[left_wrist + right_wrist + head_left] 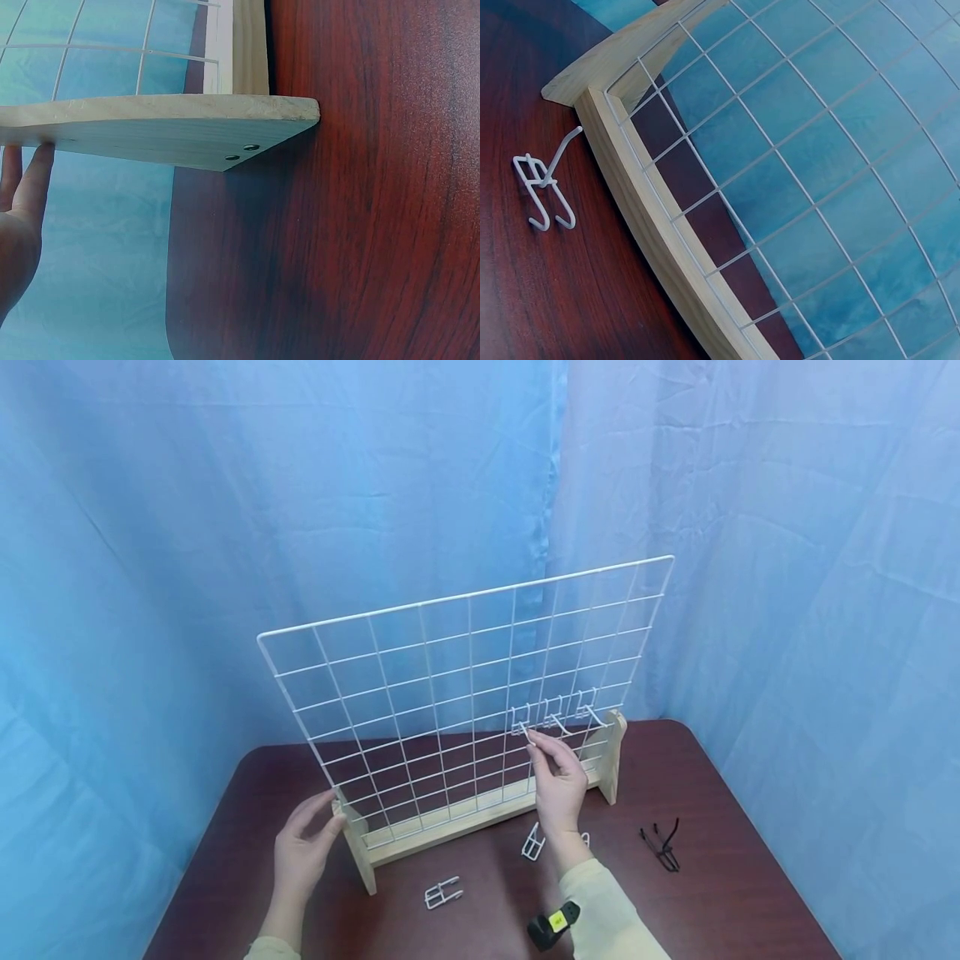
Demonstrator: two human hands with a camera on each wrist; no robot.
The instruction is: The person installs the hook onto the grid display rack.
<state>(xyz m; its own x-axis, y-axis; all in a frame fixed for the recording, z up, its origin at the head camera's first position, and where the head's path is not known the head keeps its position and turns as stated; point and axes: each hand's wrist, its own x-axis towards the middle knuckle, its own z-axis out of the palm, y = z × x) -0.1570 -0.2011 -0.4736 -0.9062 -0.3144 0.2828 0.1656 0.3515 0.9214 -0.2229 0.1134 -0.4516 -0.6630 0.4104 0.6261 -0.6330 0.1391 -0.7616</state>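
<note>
"White wire forms the hook [522,727]; where is it?"

"Low on the right part of the grid [471,634], leftmost of three there; the neighbouring hooks [555,720] hang to its right."

"And the right hand [561,789]?"

"In front of the grid, pinching the hook's prong between thumb and fingers."

"The left hand [302,843]?"

"Gripping the wooden end piece [357,852] near its top, at the grid's left edge."

"What lies farther out?"

"A wooden rail [450,837] under the grid; loose white hooks [546,182] on the bench [712,827] before it; a black hook [665,857] before its right end; blue curtain [420,485] behind."
</note>
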